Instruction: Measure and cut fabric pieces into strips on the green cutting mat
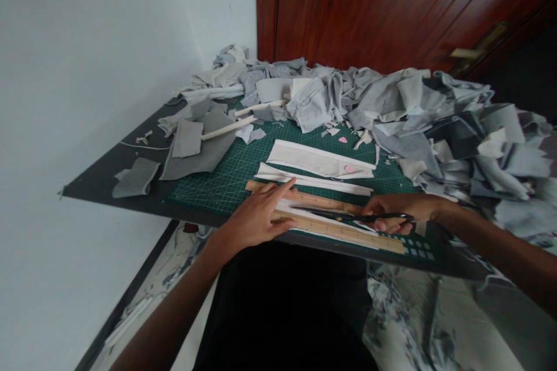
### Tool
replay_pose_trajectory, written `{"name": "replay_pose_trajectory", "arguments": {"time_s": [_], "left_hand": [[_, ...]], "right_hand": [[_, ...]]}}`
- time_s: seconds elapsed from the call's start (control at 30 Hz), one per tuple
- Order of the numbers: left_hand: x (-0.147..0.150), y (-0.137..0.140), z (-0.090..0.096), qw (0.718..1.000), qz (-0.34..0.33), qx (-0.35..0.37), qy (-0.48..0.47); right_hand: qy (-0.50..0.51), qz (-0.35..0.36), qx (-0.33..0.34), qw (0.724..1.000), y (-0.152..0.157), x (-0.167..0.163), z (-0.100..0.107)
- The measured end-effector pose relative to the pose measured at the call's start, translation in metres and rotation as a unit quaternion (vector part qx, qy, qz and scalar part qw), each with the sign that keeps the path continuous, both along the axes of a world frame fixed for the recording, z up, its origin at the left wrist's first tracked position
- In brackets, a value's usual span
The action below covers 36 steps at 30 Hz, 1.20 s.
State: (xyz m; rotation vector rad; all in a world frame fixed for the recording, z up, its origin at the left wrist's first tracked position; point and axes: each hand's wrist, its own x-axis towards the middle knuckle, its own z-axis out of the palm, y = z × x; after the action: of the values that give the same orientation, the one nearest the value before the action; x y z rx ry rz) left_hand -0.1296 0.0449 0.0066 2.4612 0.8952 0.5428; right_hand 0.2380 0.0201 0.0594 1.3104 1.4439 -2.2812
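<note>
Head view shows the right hand gripping black scissors and the left hand, fingers spread, over 2 wooden rulers flanking white cloth, probably light, limp, best held by its edges.

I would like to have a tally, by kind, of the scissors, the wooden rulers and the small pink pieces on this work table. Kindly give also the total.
Scissors: 1 pair
Wooden rulers: 2
Small pink pieces: 2
Total: 5, counting the pair of scissors as one
</note>
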Motion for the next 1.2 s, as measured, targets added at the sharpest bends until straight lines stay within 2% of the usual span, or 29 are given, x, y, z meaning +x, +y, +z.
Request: {"name": "replay_pose_trajectory", "arguments": {"time_s": [0.17, 0.43, 0.63, 0.8, 0.87, 1.0, 1.2], "left_hand": [[0.000, 0.000, 0.000, 1.000, -0.008, 0.007, -0.006], [-0.001, 0.000, 0.002, 1.000, -0.007, -0.018, 0.000], [-0.001, 0.002, 0.001, 1.000, -0.010, -0.025, -0.002], [-0.002, 0.003, -0.001, 1.000, -0.010, -0.019, -0.001], [-0.002, 0.003, -0.002, 1.000, -0.009, -0.019, -0.001], [-0.002, 0.004, -0.002, 0.999, -0.013, -0.031, -0.014], [-0.001, 0.003, -0.001, 0.999, -0.004, -0.045, -0.030]], "right_hand": [[-0.012, -0.031, -0.046, 0.998, -0.007, 0.001, -0.009], [0.021, -0.040, -0.040, 0.998, -0.012, 0.003, -0.020], [-0.007, -0.019, 0.012, 1.000, -0.010, -0.002, -0.015], [-0.023, -0.014, -0.005, 1.000, -0.008, -0.011, -0.004], [-0.018, -0.008, 0.008, 1.000, -0.007, -0.014, -0.003], [0.002, 0.002, 0.035, 0.999, -0.002, -0.017, -0.006], [0.007, -0.005, 0.036, 0.999, 0.001, -0.020, -0.012]]}}
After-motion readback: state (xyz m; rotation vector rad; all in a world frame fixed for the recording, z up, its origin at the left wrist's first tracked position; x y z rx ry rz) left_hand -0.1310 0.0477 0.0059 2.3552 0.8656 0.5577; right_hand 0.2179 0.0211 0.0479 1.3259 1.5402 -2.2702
